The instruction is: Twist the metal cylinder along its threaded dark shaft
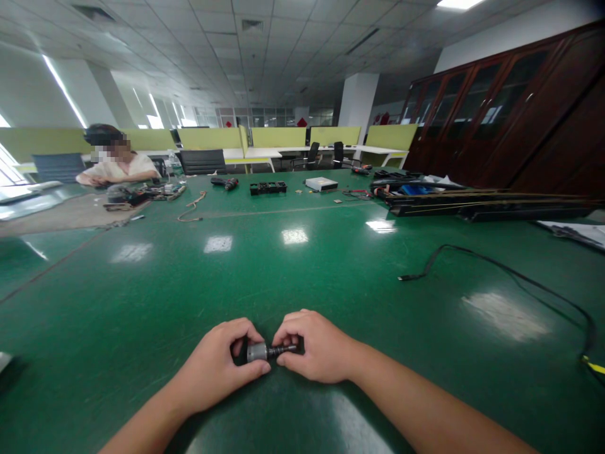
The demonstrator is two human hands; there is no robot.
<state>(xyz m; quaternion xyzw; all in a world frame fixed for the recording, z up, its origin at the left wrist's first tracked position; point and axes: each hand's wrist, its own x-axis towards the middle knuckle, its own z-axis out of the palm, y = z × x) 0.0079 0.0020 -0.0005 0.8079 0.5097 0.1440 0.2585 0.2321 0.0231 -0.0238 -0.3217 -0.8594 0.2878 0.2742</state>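
Note:
Low in the middle of the head view, a small metal part (258, 352) with a grey cylinder and a thin dark ridged shaft lies sideways just over the green table (265, 271). My left hand (222, 359) is closed round the grey cylinder, thumb below and fingers above. From the other side my right hand (314, 347) pinches at the dark shaft, whose tip points right toward the palm. Both hands' fingertips are close together near the joint between cylinder and shaft.
A black cable (501, 265) curves over the table's right side. Farther back are a drill (225, 183), a black tray (268, 188), a white box (321, 184) and long dark profiles (472, 203). A person (123, 165) sits at the far left beside assorted parts.

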